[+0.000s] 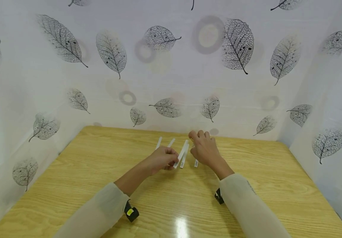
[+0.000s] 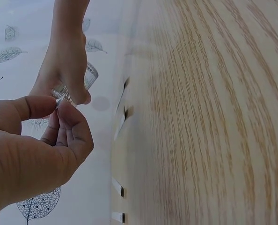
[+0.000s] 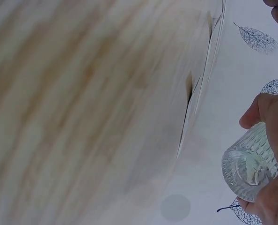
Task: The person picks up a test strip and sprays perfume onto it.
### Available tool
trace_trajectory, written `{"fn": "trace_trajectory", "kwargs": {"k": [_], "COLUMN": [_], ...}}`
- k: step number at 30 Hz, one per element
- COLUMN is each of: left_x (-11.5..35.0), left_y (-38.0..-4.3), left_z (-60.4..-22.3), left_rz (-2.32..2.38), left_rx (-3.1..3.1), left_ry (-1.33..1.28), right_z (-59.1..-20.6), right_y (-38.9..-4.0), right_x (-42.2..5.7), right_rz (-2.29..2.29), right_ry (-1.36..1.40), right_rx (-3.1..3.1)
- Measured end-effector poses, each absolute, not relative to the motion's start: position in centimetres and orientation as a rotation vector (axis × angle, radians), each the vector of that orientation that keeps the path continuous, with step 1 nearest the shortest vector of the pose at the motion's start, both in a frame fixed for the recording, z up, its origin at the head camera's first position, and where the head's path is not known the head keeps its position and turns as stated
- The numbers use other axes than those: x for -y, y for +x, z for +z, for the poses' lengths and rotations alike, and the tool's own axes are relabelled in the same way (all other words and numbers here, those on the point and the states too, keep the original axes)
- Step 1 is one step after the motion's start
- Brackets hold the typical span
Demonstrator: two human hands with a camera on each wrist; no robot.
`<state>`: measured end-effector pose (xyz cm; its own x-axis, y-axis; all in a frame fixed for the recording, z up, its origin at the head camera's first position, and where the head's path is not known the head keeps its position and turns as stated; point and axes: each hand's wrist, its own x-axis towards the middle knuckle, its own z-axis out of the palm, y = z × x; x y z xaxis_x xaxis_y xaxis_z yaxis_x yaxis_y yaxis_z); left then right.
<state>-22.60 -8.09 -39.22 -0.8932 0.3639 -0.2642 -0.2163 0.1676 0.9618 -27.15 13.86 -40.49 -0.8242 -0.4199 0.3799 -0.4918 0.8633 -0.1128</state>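
Note:
My left hand pinches a narrow white strip near its printed lower end, between thumb and fingertips. My right hand grips a clear ribbed glass, its thumb and fingers on opposite sides. In the head view that hand mostly hides the glass; the left wrist view shows part of the glass beyond the pinching fingers. Two more strips lie by the hands, one strip beside the pinched one and another strip below my right hand.
Left of the hands, a strip and another strip lie toward the back of the wooden table. A pale leaf-patterned curtain rises behind the table's far edge and along both sides.

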Motion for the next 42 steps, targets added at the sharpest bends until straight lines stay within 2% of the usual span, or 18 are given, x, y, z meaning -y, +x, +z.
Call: {"fn": "trace_trajectory", "kwargs": {"k": [16, 31, 42], "left_x": [8.2, 8.4, 7.1], "left_y": [-23.6, -27.8, -30.0], "left_z": [-40.1, -41.2, -41.4], "left_rz": [1.767, 1.749, 1.589], "left_rx": [-2.049, -2.051, -2.187], "left_ry": [0.078, -0.027, 0.053], "right_z": [-40.1, -39.8, -40.0], "right_y": [-26.8, -26.3, -26.4], "right_x": [-14.6, -15.5, -15.7], "right_rz": [0.269, 0.241, 0.229], "right_ry": [0.669, 0.693, 0.693], "right_rx": [2.678, 2.622, 2.63]}}
